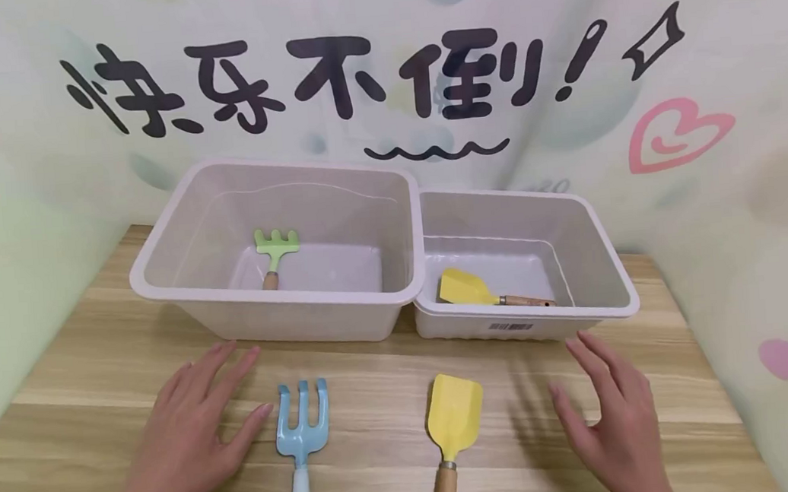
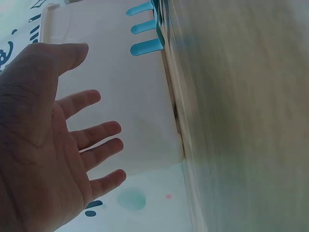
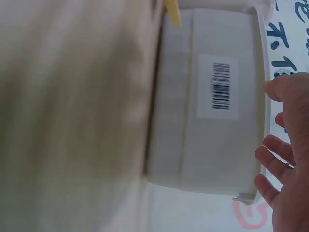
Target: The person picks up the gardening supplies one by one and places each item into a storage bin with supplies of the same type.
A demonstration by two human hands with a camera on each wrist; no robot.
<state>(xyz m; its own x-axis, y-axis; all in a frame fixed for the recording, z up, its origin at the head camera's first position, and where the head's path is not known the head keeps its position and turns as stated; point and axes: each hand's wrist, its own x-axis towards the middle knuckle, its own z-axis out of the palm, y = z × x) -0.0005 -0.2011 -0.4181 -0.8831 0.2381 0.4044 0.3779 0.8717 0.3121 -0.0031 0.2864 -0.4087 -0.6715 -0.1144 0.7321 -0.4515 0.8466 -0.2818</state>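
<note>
held left hand (image 1: 190,432) in front of the large bin (image 1: 303,319) and right hand (image 1: 619,421) to its front-right, apart, gripping nothing, with blue fork (image 1: 302,440) also in front and yellow shovel (image 1: 455,413) front-right. risked, perhaps, snagging blue fork on the large bin's rim by lifting too low.

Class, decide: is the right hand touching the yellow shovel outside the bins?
Apart. The head view shows a strip of wooden tabletop between the right hand and the yellow shovel.
</note>
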